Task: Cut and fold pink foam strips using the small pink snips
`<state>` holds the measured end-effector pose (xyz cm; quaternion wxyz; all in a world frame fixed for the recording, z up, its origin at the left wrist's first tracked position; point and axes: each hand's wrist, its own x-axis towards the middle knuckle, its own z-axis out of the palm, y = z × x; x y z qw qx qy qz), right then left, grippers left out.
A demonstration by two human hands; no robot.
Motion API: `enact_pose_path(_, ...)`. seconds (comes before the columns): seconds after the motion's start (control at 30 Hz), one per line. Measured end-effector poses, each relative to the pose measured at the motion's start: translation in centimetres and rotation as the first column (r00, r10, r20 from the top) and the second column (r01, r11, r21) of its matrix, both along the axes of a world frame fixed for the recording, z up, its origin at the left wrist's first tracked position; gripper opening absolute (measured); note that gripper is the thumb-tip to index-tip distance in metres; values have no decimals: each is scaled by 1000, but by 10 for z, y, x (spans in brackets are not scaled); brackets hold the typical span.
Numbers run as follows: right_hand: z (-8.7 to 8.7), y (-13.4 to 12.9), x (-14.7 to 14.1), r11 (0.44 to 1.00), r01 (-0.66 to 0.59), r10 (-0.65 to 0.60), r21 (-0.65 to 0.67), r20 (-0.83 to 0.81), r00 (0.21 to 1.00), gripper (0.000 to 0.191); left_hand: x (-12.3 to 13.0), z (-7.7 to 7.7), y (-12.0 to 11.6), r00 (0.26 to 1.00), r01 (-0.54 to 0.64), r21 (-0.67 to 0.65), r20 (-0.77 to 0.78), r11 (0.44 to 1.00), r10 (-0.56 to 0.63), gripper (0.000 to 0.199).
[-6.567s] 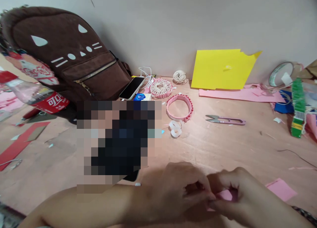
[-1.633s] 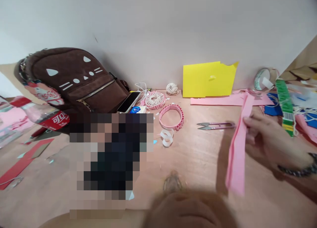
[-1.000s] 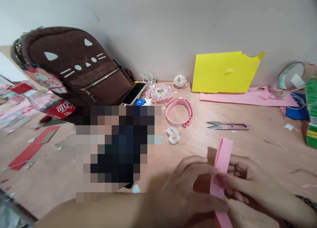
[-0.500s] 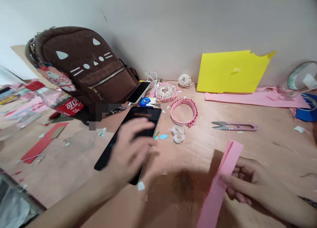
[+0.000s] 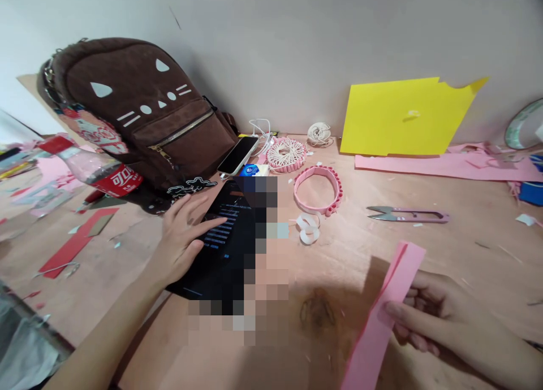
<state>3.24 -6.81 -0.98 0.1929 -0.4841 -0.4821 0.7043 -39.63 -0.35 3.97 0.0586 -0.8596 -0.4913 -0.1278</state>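
Note:
My left hand is over the left side of a dark tablet, its fingers apart and the index finger stretched to the lit screen. Lines of text glow there, and pixel blocks hide the tablet's right edge. In my right hand, a folded pink paper strip is pinched between thumb and fingers, slanting down past the bottom of the view. Beyond that hand lie thread snips with a pink handle. A pink ring edged with small rolls and a curled white strip rest right of the tablet.
A brown backpack leans on the wall, with a cola bottle before it. Behind the tablet are a phone, a string-wound pink ring and a string ball. Yellow card stands at the back, near long pink paper.
My left hand has moved left across the tablet, and its index finger is now extended. The screen now displays lines of text. My right hand keeps the pink strip.

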Motion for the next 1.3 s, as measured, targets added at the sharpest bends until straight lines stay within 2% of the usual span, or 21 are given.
enact_pose_path(0.17, 15, 4, -3, 999, -47, 47, 8, 28, 999, 36, -5, -3, 4, 1000, 7, -37, 3, 999, -7, 47)
enact_pose_path(0.37, 13, 4, -2, 997, -58, 57, 45, 42, 998, 35, -7, -8, 7, 999, 51, -26, -5, 998, -52, 49)
enact_pose_path(0.57, 21, 8, -4, 996, -75, 74, 48, 22, 997, 30, -8, -6, 1, 998, -46, -1, 35, 999, 46, 55)
enact_pose_path(0.7, 27, 9, -5, 997, -76, 74, 33, 43, 996, 28, -6, -3, 0, 998, -56, 0, 21, 998, 56, 57)
enact_pose_path(1.07, 25, 8, -4, 996, -82, 80, 45, 43, 996, 29, -4, 0, 1, 998, -57, 11, 22, 998, 57, 55)
enact_pose_path(1.3, 22, 7, -3, 995, -76, 74, 60, 49, 996, 30, -5, -4, 2, 998, -62, -1, -13, 998, 62, 54)
